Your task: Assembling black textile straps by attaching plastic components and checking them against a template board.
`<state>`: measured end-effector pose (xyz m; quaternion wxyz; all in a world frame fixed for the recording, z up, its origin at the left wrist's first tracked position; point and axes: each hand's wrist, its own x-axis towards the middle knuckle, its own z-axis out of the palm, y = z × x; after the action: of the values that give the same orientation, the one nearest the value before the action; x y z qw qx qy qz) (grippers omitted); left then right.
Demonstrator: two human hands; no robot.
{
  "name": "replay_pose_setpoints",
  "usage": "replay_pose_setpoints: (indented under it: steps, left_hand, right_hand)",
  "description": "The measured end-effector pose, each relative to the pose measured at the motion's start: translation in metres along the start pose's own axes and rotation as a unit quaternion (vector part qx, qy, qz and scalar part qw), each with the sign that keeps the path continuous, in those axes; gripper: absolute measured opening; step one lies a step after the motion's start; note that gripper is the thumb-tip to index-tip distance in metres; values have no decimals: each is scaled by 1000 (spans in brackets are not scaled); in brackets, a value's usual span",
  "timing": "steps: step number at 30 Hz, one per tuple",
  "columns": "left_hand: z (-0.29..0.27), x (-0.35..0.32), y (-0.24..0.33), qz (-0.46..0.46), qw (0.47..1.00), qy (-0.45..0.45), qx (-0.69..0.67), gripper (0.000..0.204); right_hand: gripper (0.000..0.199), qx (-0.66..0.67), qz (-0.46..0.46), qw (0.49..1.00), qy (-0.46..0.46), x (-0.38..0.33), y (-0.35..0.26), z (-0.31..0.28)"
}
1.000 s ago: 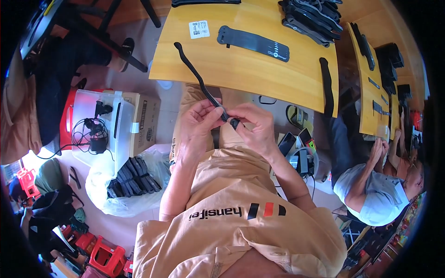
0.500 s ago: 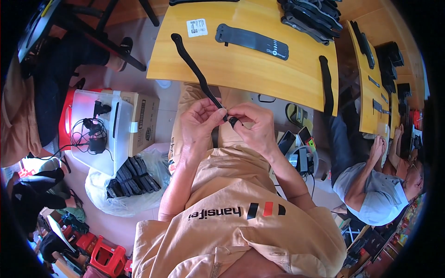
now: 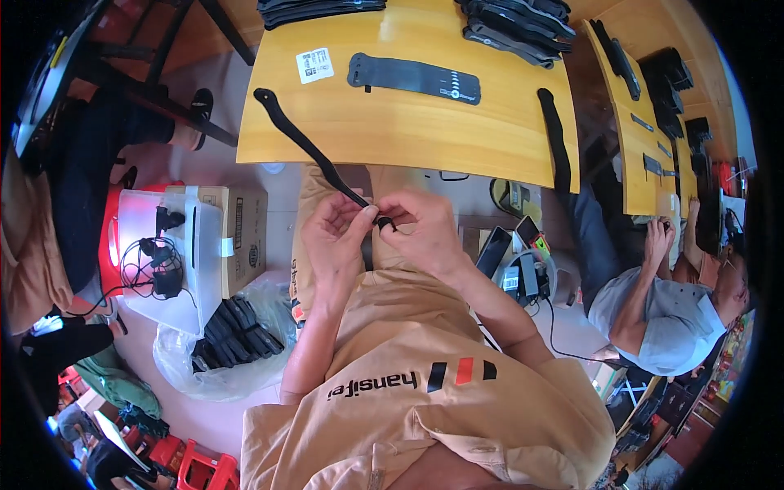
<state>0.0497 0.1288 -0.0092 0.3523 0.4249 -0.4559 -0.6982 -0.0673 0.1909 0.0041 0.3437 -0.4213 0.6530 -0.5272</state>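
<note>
A narrow black strap (image 3: 304, 145) slants from above the front left of the table down to my lap. My left hand (image 3: 336, 230) pinches it near its lower end. Close beside, my right hand (image 3: 425, 233) has thumb and fingers closed on that same end, which curls into a small dark loop; its detail is hidden by the fingers. Beyond them on the yellow table (image 3: 384, 135) lies a wide dark-grey band (image 3: 416, 80) with a row of pale marks. A second black strap (image 3: 555, 139) hangs over the table's right front corner.
Stacks of black bands (image 3: 518, 33) stand at the table's far side, near a white label (image 3: 315, 65). To the left are a translucent bin (image 3: 159, 306) with cables, a cardboard box (image 3: 245, 241) and a plastic bag (image 3: 184, 359) of black pieces. A co-worker (image 3: 661, 314) sits at the right.
The view has shifted, so the table sits lower and further left in it. Both hands still grip the strap's lower end, with the right hand's fingers slightly turned.
</note>
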Motion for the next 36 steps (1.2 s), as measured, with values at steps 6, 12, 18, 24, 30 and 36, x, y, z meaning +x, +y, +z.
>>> replay_pose_setpoints:
  steps: [6,12,18,24,30,36]
  left_hand:
    - [4,-1,-4,9,999,19,-35,23]
    - [9,-4,4,-12,997,27,-70,24]
    - [3,4,9,-13,996,-3,-85,26]
    - [1,4,9,-19,997,4,-81,26]
    - [2,4,10,-15,997,-10,-72,27]
    - [-2,5,3,-18,997,-26,-69,27]
  right_hand:
    - [18,-45,-13,999,20,2,4,5]
    - [13,28,17,999,12,6,15,0]
    - [23,132,32,987,-91,11,2,-18]
    - [18,174,53,977,-114,16,9,-18]
    - [16,218,118,960,-128,20,15,-21]
    - [16,214,126,959,-137,20,17,-24]
